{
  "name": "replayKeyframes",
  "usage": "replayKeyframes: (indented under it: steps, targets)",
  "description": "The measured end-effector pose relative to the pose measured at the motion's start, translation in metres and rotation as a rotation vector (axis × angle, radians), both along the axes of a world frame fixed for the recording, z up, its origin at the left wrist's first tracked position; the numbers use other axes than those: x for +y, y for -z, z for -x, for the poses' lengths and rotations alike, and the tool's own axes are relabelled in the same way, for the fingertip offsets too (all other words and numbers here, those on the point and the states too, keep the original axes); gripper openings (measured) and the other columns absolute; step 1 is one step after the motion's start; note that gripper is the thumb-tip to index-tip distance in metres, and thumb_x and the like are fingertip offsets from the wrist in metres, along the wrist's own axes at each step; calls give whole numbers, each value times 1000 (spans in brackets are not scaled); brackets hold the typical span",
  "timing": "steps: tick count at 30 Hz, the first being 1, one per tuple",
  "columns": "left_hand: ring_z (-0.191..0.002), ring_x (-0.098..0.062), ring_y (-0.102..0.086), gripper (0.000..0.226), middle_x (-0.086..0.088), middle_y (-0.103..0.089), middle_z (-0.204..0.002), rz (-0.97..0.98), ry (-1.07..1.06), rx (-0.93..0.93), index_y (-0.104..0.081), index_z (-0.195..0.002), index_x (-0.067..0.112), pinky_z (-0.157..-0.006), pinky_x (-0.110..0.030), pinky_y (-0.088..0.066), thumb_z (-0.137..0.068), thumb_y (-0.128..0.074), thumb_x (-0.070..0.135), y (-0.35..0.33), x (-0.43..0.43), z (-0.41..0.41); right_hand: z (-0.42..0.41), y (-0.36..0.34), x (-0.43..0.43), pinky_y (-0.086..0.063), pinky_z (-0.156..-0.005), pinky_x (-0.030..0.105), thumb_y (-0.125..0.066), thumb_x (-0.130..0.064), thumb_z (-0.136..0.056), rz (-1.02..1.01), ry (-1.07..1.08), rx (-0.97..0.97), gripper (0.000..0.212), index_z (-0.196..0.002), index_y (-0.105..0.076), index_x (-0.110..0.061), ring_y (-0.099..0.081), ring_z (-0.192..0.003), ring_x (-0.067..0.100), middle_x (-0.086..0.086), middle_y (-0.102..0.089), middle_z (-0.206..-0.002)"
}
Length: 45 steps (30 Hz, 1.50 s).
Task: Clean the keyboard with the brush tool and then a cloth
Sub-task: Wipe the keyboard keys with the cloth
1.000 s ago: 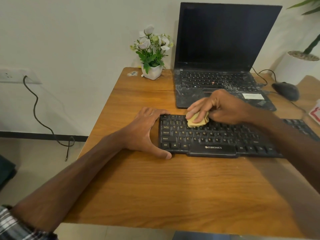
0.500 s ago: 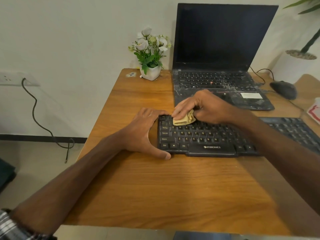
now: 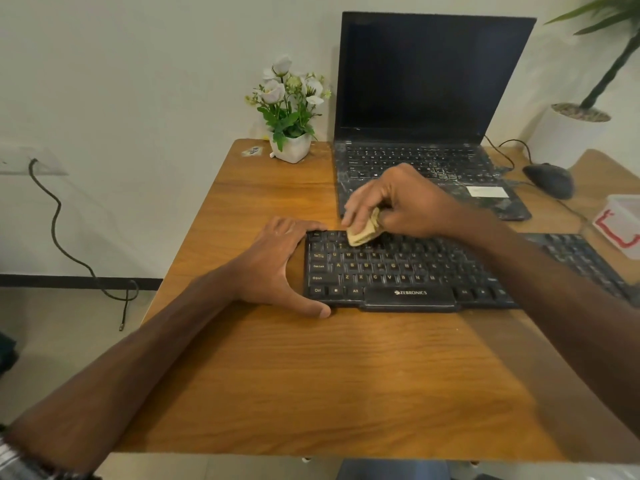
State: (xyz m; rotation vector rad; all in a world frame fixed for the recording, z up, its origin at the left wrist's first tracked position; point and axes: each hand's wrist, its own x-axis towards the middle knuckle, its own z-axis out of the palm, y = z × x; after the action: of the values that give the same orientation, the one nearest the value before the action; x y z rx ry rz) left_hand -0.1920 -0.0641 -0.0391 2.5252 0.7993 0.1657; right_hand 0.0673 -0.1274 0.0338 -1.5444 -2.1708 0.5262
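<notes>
Wiping leftward, my right hand (image 3: pixel 398 202), pinching the folded cloth (image 3: pixel 362 233), has reached the keyboard (image 3: pixel 398 271) top-left keys; my spread left hand (image 3: pixel 277 261) still braces its edge.

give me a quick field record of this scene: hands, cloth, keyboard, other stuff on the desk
right hand: grips cloth, on keyboard's top-left keys
left hand: braces keyboard's left end, thumb at front edge
cloth: yellowish, bunched
keyboard: black, flat on desk
behind: laptop, open, screen dark; flower pot
right side: mouse
brush tool: not visible
</notes>
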Motion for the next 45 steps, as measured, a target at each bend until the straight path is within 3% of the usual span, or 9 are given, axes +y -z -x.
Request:
replayKeyframes:
  steps: [6,10,15,22,25,30,36,40,45]
  targets:
    - [-135,-4,-23,134,21,-28,-145,0,1,0,-21,-159,40,-109,-33,-31,-47,-75,89,0,0,0,-14,15,-9,-57,-95,29,-70,18,-72,-9,-13,16,35,-83,-83,-13,-68,-110,1,-9,-79,-97]
    - [-136,-3,-23,133,21,-28,-146,21,4,-23,-23,-159,38,-108,-31,-31,-47,-77,86,-1,-1,2,-47,15,-28,-58,-95,30,-71,18,-72,3,54,45,36,-78,-83,-15,-68,-113,3,-8,-80,-97]
    - [-135,-3,-24,134,22,-28,-146,31,-11,-26,-24,-159,38,-109,-32,-31,-45,-76,87,-4,-3,0,-55,1,-33,-57,-90,19,-80,10,-71,7,47,-57,28,-71,-82,-17,-69,-108,3,-7,-80,-92]
    - [-136,-3,-24,134,21,-29,-147,27,-10,-29,-25,-158,38,-111,-32,-31,-45,-76,88,-3,-2,0,-47,20,-35,-56,-97,26,-67,21,-70,-62,24,54,41,-84,-83,-14,-67,-116,6,-3,-79,-102]
    - [-137,-3,-23,135,21,-28,-147,36,-11,-28,-25,-158,38,-111,-33,-32,-44,-76,89,-3,-1,0,-63,17,-44,-57,-94,24,-71,20,-69,-25,68,64,39,-78,-83,-16,-68,-114,4,-3,-79,-100]
    - [-138,-4,-23,136,21,-28,-148,36,-15,-28,-25,-158,37,-113,-35,-32,-44,-75,89,-4,-2,0,-78,-4,-48,-53,-83,9,-78,17,-68,37,109,-40,35,-67,-81,-18,-71,-102,-1,-7,-80,-88]
    - [-137,-3,-24,137,22,-29,-148,35,-12,-23,-25,-158,38,-113,-36,-34,-42,-72,94,-4,-2,0,-61,17,-46,-54,-95,18,-68,19,-72,-52,100,27,40,-85,-83,-16,-67,-115,1,-6,-79,-102]
    - [-136,-2,-24,135,24,-28,-145,32,-11,-30,-25,-157,39,-110,-34,-33,-43,-74,92,-4,-2,0,-78,13,-53,-57,-90,19,-77,18,-70,2,125,42,39,-79,-83,-19,-69,-110,1,-6,-79,-97]
    - [-136,-1,-24,137,27,-27,-143,30,-9,-35,-25,-158,39,-108,-33,-33,-42,-72,95,-3,-2,0,-90,-9,-51,-47,-80,1,-83,10,-71,66,139,-121,32,-70,-82,-22,-68,-105,-3,-10,-79,-91]
